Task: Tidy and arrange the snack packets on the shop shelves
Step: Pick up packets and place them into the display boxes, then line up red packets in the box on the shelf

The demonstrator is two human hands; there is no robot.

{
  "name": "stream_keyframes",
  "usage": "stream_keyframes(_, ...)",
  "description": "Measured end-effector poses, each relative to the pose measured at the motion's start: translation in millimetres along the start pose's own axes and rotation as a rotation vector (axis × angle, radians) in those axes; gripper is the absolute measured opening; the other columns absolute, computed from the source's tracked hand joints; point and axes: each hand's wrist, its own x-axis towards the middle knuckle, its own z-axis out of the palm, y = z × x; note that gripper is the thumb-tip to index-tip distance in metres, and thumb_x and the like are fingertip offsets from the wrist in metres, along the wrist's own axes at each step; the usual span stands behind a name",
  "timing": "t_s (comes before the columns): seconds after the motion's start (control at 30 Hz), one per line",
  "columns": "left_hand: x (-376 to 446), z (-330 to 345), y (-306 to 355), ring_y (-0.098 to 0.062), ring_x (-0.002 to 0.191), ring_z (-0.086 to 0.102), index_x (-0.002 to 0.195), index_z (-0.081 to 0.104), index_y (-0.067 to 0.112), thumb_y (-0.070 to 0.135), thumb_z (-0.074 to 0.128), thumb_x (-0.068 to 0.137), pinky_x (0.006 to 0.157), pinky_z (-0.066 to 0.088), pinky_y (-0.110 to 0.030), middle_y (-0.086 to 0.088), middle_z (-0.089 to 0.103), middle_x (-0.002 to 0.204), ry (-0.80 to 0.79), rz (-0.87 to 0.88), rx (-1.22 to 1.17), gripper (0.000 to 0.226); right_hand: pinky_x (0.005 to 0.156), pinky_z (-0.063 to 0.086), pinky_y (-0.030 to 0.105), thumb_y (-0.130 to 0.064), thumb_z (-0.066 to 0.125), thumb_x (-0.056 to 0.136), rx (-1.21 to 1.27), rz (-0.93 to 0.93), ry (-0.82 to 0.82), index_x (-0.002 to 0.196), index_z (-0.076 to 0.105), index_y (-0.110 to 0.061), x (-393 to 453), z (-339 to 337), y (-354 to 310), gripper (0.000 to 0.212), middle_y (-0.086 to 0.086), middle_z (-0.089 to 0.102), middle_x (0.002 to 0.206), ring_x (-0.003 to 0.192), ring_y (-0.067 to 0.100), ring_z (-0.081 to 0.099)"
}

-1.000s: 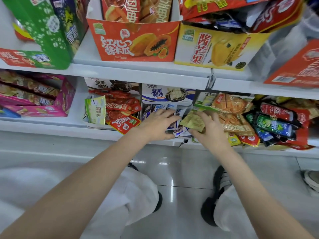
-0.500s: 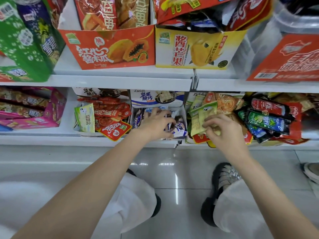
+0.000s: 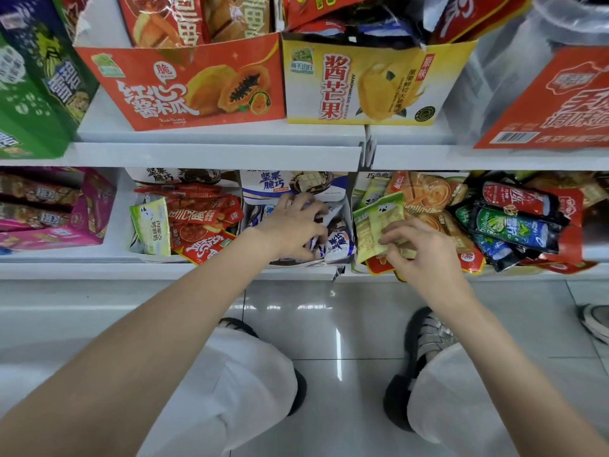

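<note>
Our left hand [image 3: 291, 227] curls its fingers into the blue-and-white packets [image 3: 339, 245] in the middle display box [image 3: 293, 184] on the lower shelf [image 3: 99, 270]. Just beside it, our right hand [image 3: 425, 255] pinches a pale green packet [image 3: 375, 225] by its lower edge, its long axis upright, leaning slightly left over the orange packets [image 3: 428, 192].

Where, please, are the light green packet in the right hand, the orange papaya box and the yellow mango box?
light green packet [image 3: 379, 225]: head view, middle of its printed face.
orange papaya box [image 3: 184, 90]: head view, front panel.
yellow mango box [image 3: 362, 84]: head view, front panel.
</note>
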Motion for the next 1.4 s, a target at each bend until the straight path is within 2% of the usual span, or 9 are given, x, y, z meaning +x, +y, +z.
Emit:
stream_keyframes(0.17, 2.5, -4.9, 2.6, -0.023, 0.141, 0.004, 0.126, 0.051, 0.037, 0.048, 0.057, 0.084, 0.112, 0.001, -0.049, 0.005, 0.024, 0.151, 0.052, -0.117, -0.452, 0.043, 0.080, 0.045, 0.015, 0.008, 0.062, 0.076, 0.005, 0.010, -0.008, 0.083, 0.071, -0.004, -0.4, -4.6, 0.1, 0.017, -0.002, 0.060, 0.090, 0.078, 0.013, 0.059)
stream_keyframes(0.3, 12.5, 0.8, 19.6, -0.025, 0.136, 0.017, 0.126, 0.048, 0.033, 0.052, 0.062, 0.078, 0.110, 0.006, -0.049, 0.002, 0.040, 0.142, -0.035, -0.140, -0.375, 0.054, 0.079, 0.046, 0.017, 0.009, 0.062, 0.076, 0.007, 0.010, -0.005, 0.082, 0.071, -0.004, -2.2, -4.7, 1.6, 0.017, 0.002, 0.063, 0.091, 0.078, 0.014, 0.060)
stream_keyframes(0.5, 21.2, -4.8, 3.9, -0.021, 0.102, 0.054, 0.102, 0.059, 0.021, 0.037, 0.066, 0.080, 0.091, 0.045, -0.041, 0.002, 0.060, 0.104, 0.165, -0.149, -0.653, 0.027, 0.079, 0.048, 0.016, 0.009, 0.062, 0.076, 0.040, 0.012, 0.013, 0.082, 0.071, -0.006, -4.1, -5.6, 4.1, 0.018, -0.001, 0.063, 0.090, 0.080, 0.014, 0.061)
stream_keyframes(0.73, 28.6, 3.7, 22.9, -0.023, 0.118, 0.034, 0.105, 0.058, 0.026, 0.038, 0.058, 0.086, 0.101, 0.022, -0.046, 0.003, 0.051, 0.114, -0.034, -0.076, -0.057, 0.022, 0.079, 0.048, 0.010, 0.009, 0.061, 0.077, 0.125, 0.066, 0.053, 0.081, 0.071, -0.008, -6.6, -9.2, 5.7, 0.020, -0.003, 0.063, 0.090, 0.084, 0.010, 0.061)
stream_keyframes(0.93, 17.5, -6.7, 15.8, -0.024, 0.131, 0.026, 0.124, 0.056, 0.029, 0.043, 0.041, 0.094, 0.110, 0.019, -0.046, -0.001, 0.043, 0.137, -0.156, -0.027, -0.108, 0.037, 0.080, 0.048, 0.009, 0.010, 0.061, 0.076, 0.161, 0.063, 0.064, 0.081, 0.070, -0.013, -11.7, -16.3, 3.6, 0.025, -0.001, 0.065, 0.091, 0.084, 0.011, 0.062)
stream_keyframes(1.07, -13.2, -11.7, 16.5, -0.024, 0.127, 0.038, 0.130, 0.050, 0.020, 0.025, 0.044, 0.094, 0.106, 0.030, -0.039, -0.003, 0.047, 0.135, 0.062, -0.035, -0.155, 0.037, 0.086, 0.049, 0.014, 0.009, 0.063, 0.077, 0.327, 0.047, 0.049, 0.096, 0.064, -0.019, -13.7, -31.4, -16.1, 0.034, -0.009, 0.061, 0.100, 0.088, 0.005, 0.063)
stream_keyframes(1.2, -58.1, -35.9, 18.2, -0.023, 0.125, 0.043, 0.136, 0.043, 0.016, 0.017, 0.046, 0.092, 0.102, 0.036, -0.036, -0.005, 0.047, 0.136, 0.199, -0.031, -0.227, 0.044, 0.064, 0.050, 0.008, -0.004, 0.064, 0.083, 0.306, 0.085, 0.207, 0.094, 0.067, -0.017, -19.8, -50.0, -38.7, 0.018, -0.009, 0.067, 0.078, 0.067, -0.004, 0.064)
stream_keyframes(1.33, -105.4, -45.7, -2.1, -0.027, 0.118, 0.046, 0.134, 0.044, 0.019, 0.021, 0.049, 0.092, 0.095, 0.040, -0.040, -0.006, 0.049, 0.130, 0.178, -0.179, -0.209, 0.042, 0.058, 0.051, 0.035, -0.016, 0.058, 0.089, 0.182, 0.058, 0.257, 0.097, 0.061, -0.015, -21.0, -55.6, -65.3, 0.008, -0.001, 0.066, 0.079, 0.058, 0.017, 0.061)
stream_keyframes(1.4, -124.3, -35.9, -22.4, -0.030, 0.118, 0.046, 0.132, 0.047, 0.018, 0.015, 0.048, 0.090, 0.095, 0.041, -0.044, -0.007, 0.050, 0.130, 0.183, -0.276, -0.166, 0.043, 0.059, 0.044, 0.036, -0.021, 0.053, 0.093, 0.086, 0.001, 0.213, 0.100, 0.056, -0.012, -17.7, -47.2, -82.5, 0.012, 0.000, 0.063, 0.077, 0.059, 0.022, 0.057)
